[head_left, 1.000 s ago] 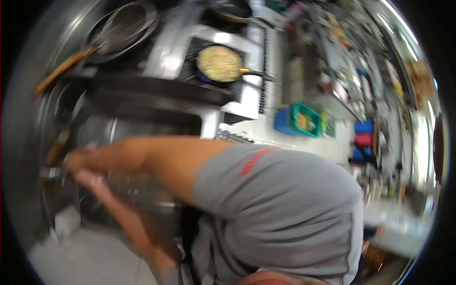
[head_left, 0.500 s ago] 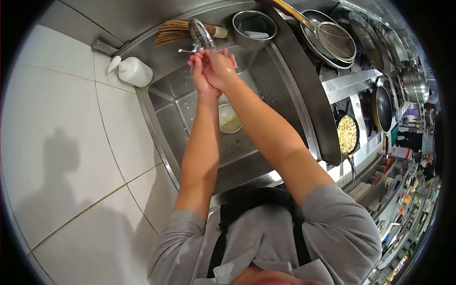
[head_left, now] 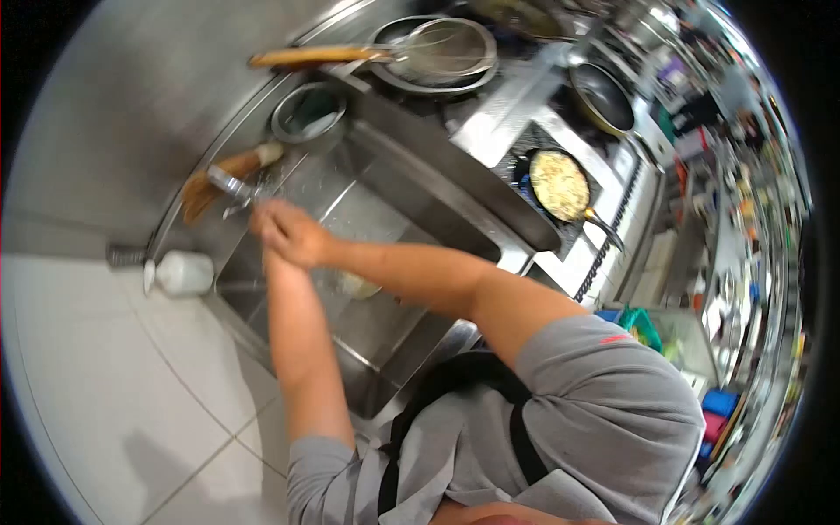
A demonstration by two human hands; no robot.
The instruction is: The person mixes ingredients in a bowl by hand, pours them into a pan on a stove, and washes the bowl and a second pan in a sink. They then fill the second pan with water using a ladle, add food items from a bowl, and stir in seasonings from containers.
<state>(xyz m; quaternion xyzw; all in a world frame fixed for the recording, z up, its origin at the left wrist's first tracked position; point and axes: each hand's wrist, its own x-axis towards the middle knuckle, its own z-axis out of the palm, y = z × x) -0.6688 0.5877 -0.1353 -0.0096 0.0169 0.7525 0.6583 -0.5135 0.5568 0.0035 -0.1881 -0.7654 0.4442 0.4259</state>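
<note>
Both my hands are together over the steel sink (head_left: 437,206), just under the chrome faucet (head_left: 229,182). My right hand (head_left: 302,238) is closed over my left hand (head_left: 269,249), around its back or wrist. Most of my left hand is covered, and its fingers are hidden and blurred. Below my right forearm, a small round bowl or strainer (head_left: 360,285) lies in the sink, partly covered.
A straw brush (head_left: 214,179) lies behind the faucet. Near it are a metal pot (head_left: 308,114) and a white pump bottle (head_left: 185,274). On the stove, a pan of pale food (head_left: 560,185), an empty-looking pan (head_left: 602,98) and a wooden-handled strainer (head_left: 446,48) stand.
My view has swung right, shifting the sink leftward in the picture. My hands went from cupped, palms up, under the faucet to my right hand closed over my left.
</note>
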